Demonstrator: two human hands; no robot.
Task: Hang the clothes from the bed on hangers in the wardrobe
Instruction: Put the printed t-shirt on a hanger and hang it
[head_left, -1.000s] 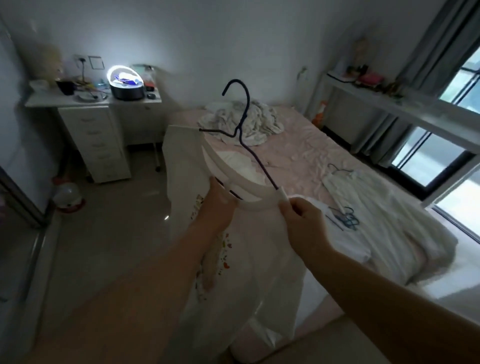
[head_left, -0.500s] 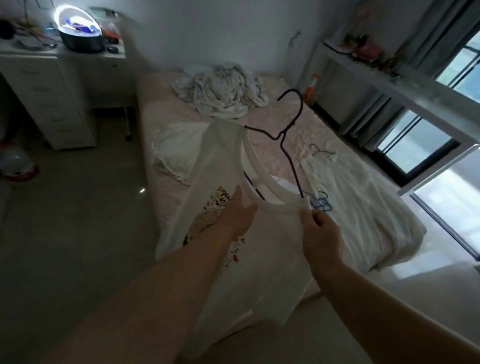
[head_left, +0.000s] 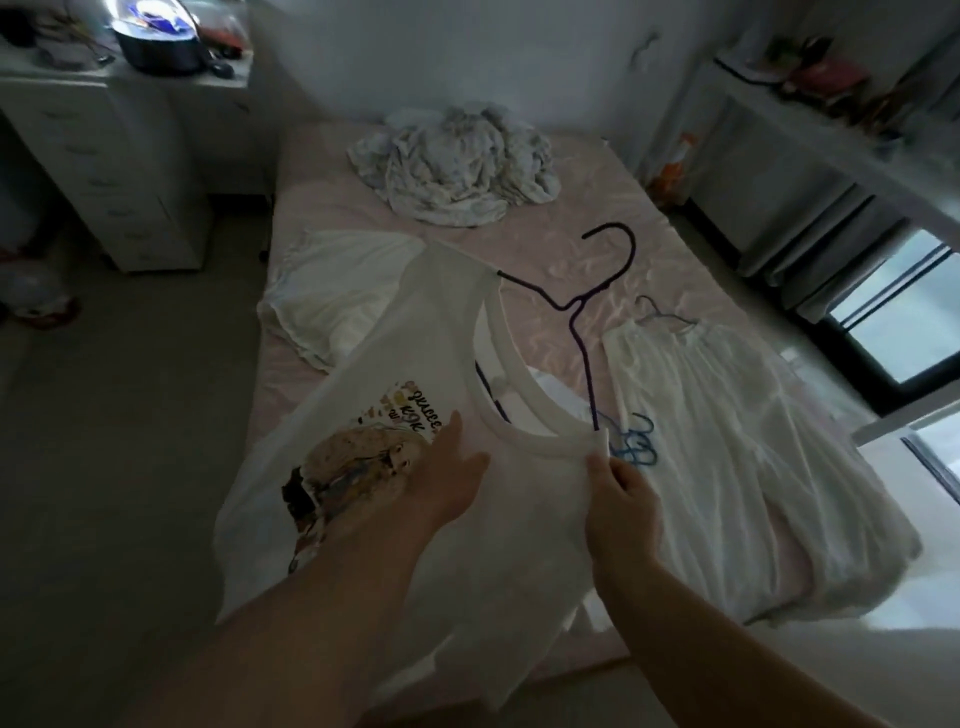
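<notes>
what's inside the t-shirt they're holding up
A dark hanger: its hook and neck stick out of the t-shirt collar, and one arm shows through the neck opening. The rest is covered by fabric. The right hand pinches the collar.

**Where things lie around me**

I hold a white printed T-shirt (head_left: 374, 447) on a dark purple wire hanger (head_left: 582, 332) above the pink-sheeted bed (head_left: 654, 249). My left hand (head_left: 447, 478) lies on its front; my right hand (head_left: 621, 499) pinches the collar. A crumpled pale blanket (head_left: 457, 166) lies behind, a white garment (head_left: 753, 441) to the right, a white drawer unit (head_left: 119, 171) to the left.
</notes>
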